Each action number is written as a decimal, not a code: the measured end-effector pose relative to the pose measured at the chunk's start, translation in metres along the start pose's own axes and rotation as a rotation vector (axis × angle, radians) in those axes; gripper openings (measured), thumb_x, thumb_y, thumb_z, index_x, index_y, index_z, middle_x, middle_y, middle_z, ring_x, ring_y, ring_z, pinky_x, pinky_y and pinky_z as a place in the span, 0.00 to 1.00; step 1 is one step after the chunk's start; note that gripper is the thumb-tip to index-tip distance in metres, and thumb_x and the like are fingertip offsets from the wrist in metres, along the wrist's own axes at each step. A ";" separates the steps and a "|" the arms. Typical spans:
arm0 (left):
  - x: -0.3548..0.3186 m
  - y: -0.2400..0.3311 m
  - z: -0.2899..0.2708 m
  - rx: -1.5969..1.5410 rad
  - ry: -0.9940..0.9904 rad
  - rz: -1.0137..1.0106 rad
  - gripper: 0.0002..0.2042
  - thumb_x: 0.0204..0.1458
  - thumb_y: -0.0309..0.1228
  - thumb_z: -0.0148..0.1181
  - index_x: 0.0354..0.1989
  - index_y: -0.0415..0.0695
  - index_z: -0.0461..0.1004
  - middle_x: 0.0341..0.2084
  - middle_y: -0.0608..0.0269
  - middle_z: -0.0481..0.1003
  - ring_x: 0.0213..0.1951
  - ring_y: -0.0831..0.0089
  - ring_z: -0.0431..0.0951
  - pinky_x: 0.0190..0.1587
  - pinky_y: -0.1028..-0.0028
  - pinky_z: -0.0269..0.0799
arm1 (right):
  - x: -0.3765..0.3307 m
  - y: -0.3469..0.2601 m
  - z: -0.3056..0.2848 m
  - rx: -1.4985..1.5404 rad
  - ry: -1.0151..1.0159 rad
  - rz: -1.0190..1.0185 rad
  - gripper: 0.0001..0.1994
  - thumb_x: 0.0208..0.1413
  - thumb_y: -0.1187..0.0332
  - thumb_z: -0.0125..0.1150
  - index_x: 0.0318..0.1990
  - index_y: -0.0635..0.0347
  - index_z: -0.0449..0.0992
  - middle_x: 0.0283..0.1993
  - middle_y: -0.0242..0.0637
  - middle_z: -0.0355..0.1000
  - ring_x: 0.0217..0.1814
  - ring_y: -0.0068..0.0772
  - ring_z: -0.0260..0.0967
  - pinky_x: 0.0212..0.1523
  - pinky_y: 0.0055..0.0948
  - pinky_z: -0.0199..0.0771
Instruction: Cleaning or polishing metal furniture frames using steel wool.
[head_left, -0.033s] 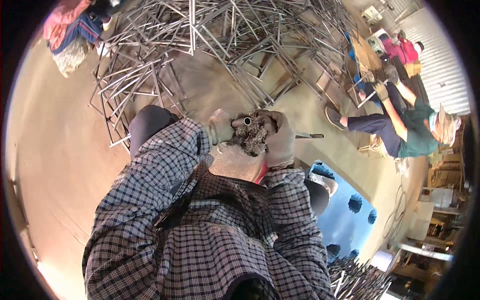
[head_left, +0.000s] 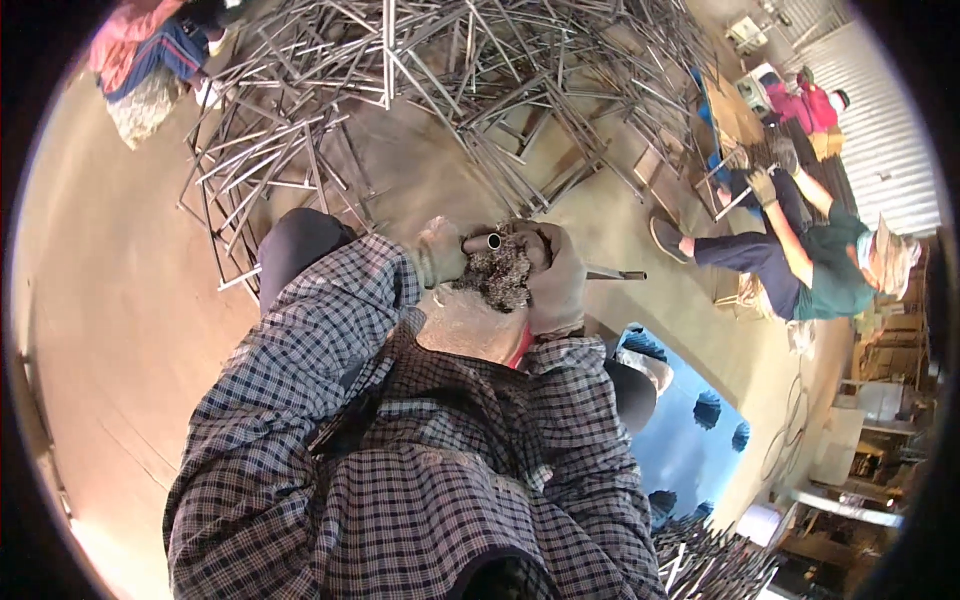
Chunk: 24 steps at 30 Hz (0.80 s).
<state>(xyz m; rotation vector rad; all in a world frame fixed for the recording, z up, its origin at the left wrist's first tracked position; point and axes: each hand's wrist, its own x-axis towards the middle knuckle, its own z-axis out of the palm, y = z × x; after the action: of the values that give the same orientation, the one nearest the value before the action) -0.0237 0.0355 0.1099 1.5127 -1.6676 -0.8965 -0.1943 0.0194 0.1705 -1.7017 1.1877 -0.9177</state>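
My left hand (head_left: 436, 255), in a light work glove, is closed around a dark metal tube (head_left: 478, 243). The round open end of that tube faces up beside my fingers. My right hand (head_left: 558, 280), also gloved, is closed on a grey tangle of steel wool (head_left: 497, 275), pressed against the tube. A thin metal rod (head_left: 617, 274) sticks out to the right beyond my right hand. Whether it joins the tube I hold is hidden by the glove. Both hands are close together in front of my lap.
A large heap of metal tubes (head_left: 390, 60) lies ahead. At right sits a co-worker (head_left: 830, 255) holding a tube; others sit at far left (head_left: 150, 60) and far right (head_left: 805, 105). Beside my right knee is a blue sheet (head_left: 680, 420) with dark patches, near more stacked tubes (head_left: 715, 565).
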 end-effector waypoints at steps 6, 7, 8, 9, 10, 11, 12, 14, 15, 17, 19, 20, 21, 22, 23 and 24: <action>0.011 -0.060 -0.011 -0.082 -0.032 0.207 0.06 0.49 0.30 0.57 0.33 0.45 0.79 0.23 0.64 0.77 0.28 0.75 0.75 0.30 0.72 0.70 | 0.012 0.011 0.015 0.141 -0.240 -0.270 0.26 0.46 0.63 0.66 0.51 0.66 0.68 0.48 0.46 0.69 0.50 0.42 0.68 0.50 0.34 0.68; 0.008 -0.055 -0.013 -0.083 -0.023 0.198 0.06 0.49 0.30 0.57 0.33 0.45 0.79 0.23 0.64 0.77 0.28 0.75 0.75 0.30 0.72 0.70 | 0.016 -0.006 0.014 -0.045 -0.359 -0.353 0.30 0.41 0.60 0.69 0.51 0.66 0.67 0.48 0.47 0.69 0.51 0.44 0.67 0.53 0.35 0.66; 0.007 -0.049 -0.013 -0.177 -0.017 0.146 0.07 0.52 0.31 0.56 0.36 0.45 0.77 0.26 0.63 0.77 0.28 0.72 0.76 0.30 0.72 0.72 | 0.018 -0.018 0.014 -0.232 -0.474 -0.436 0.35 0.35 0.57 0.73 0.51 0.67 0.67 0.47 0.48 0.68 0.51 0.46 0.67 0.55 0.35 0.64; 0.009 -0.038 -0.011 -0.274 -0.018 0.103 0.08 0.54 0.31 0.55 0.40 0.44 0.76 0.29 0.63 0.77 0.28 0.69 0.77 0.31 0.71 0.73 | 0.015 -0.022 0.015 -0.382 -0.411 -0.482 0.41 0.25 0.56 0.77 0.51 0.64 0.67 0.48 0.49 0.67 0.52 0.52 0.65 0.55 0.40 0.65; 0.009 -0.027 -0.012 -0.367 -0.021 0.056 0.10 0.57 0.32 0.53 0.44 0.44 0.75 0.32 0.62 0.77 0.28 0.67 0.78 0.31 0.71 0.75 | 0.013 -0.020 0.018 -0.382 -0.410 -0.480 0.41 0.25 0.56 0.77 0.51 0.64 0.67 0.48 0.49 0.67 0.52 0.52 0.65 0.55 0.40 0.65; 0.009 -0.017 -0.016 -0.367 -0.024 0.057 0.10 0.57 0.32 0.53 0.44 0.44 0.75 0.32 0.62 0.77 0.28 0.67 0.78 0.31 0.71 0.75 | 0.011 -0.018 0.021 -0.521 -0.337 -0.464 0.40 0.25 0.57 0.77 0.50 0.63 0.67 0.49 0.49 0.67 0.53 0.52 0.64 0.54 0.42 0.65; 0.008 -0.002 -0.022 -0.219 -0.050 -0.041 0.10 0.55 0.33 0.57 0.42 0.44 0.75 0.31 0.60 0.78 0.29 0.67 0.78 0.32 0.70 0.74 | 0.008 -0.016 0.021 -0.663 -0.259 -0.441 0.39 0.24 0.58 0.77 0.50 0.62 0.68 0.50 0.50 0.66 0.54 0.53 0.63 0.54 0.45 0.65; 0.005 0.012 -0.024 -0.067 -0.070 -0.138 0.11 0.53 0.34 0.60 0.41 0.43 0.76 0.30 0.59 0.78 0.30 0.68 0.78 0.33 0.70 0.74 | 0.010 0.002 0.021 -0.834 -0.226 -0.412 0.38 0.25 0.59 0.76 0.50 0.62 0.68 0.49 0.50 0.67 0.52 0.52 0.65 0.51 0.44 0.68; 0.005 0.018 -0.024 -0.056 -0.089 -0.237 0.12 0.51 0.34 0.61 0.42 0.44 0.76 0.29 0.59 0.78 0.31 0.69 0.78 0.34 0.71 0.74 | 0.017 -0.001 0.023 -0.914 -0.279 -0.293 0.37 0.26 0.59 0.76 0.49 0.62 0.68 0.47 0.49 0.68 0.49 0.51 0.67 0.49 0.44 0.69; 0.006 0.032 -0.027 -0.049 -0.110 -0.331 0.14 0.49 0.35 0.62 0.44 0.44 0.76 0.27 0.58 0.78 0.31 0.69 0.78 0.36 0.72 0.74 | 0.020 -0.011 0.020 -0.921 -0.264 -0.238 0.32 0.29 0.61 0.74 0.46 0.60 0.70 0.41 0.45 0.71 0.44 0.49 0.70 0.44 0.42 0.71; 0.007 0.069 -0.043 0.060 -0.200 -0.445 0.16 0.48 0.34 0.62 0.46 0.45 0.75 0.29 0.58 0.78 0.32 0.69 0.78 0.37 0.73 0.74 | 0.026 -0.001 0.009 -0.878 -0.316 -0.175 0.27 0.33 0.61 0.72 0.44 0.60 0.72 0.39 0.46 0.72 0.44 0.49 0.70 0.44 0.41 0.71; 0.012 0.051 -0.028 0.071 -0.214 -0.442 0.16 0.48 0.34 0.62 0.46 0.45 0.75 0.29 0.58 0.78 0.32 0.69 0.78 0.37 0.73 0.74 | 0.028 0.004 0.002 -0.841 -0.376 -0.123 0.23 0.37 0.61 0.69 0.43 0.60 0.73 0.38 0.46 0.73 0.43 0.48 0.71 0.44 0.40 0.72; 0.011 0.013 -0.011 -0.013 -0.039 -0.164 0.17 0.48 0.33 0.61 0.48 0.45 0.74 0.30 0.57 0.78 0.32 0.68 0.78 0.37 0.72 0.74 | 0.026 -0.001 0.000 -0.843 -0.384 -0.133 0.23 0.37 0.61 0.69 0.43 0.60 0.73 0.38 0.46 0.73 0.43 0.48 0.71 0.44 0.40 0.72; 0.011 -0.010 -0.002 -0.099 0.123 0.119 0.18 0.47 0.33 0.60 0.49 0.46 0.72 0.31 0.56 0.78 0.32 0.68 0.78 0.37 0.71 0.74 | 0.023 -0.004 -0.006 -0.790 -0.315 -0.173 0.25 0.35 0.60 0.71 0.43 0.60 0.73 0.39 0.46 0.73 0.44 0.49 0.71 0.45 0.40 0.72; 0.008 -0.011 -0.004 -0.169 0.061 0.079 0.16 0.51 0.34 0.58 0.48 0.47 0.74 0.35 0.54 0.78 0.38 0.65 0.79 0.39 0.69 0.73 | 0.020 -0.002 -0.014 -0.735 -0.239 -0.204 0.28 0.33 0.59 0.73 0.44 0.60 0.73 0.40 0.46 0.72 0.44 0.49 0.70 0.46 0.40 0.72; 0.009 -0.013 -0.004 -0.173 0.057 0.081 0.16 0.51 0.34 0.58 0.48 0.47 0.74 0.35 0.54 0.78 0.38 0.65 0.79 0.39 0.69 0.73 | 0.020 0.004 -0.022 -0.739 -0.237 -0.200 0.28 0.33 0.59 0.73 0.44 0.60 0.73 0.40 0.46 0.72 0.44 0.49 0.70 0.46 0.40 0.72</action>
<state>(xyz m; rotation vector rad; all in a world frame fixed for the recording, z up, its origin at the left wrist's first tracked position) -0.0144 0.0253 0.1016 1.3327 -1.5574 -0.9211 -0.2094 -0.0053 0.1774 -2.4700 1.2946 -0.3694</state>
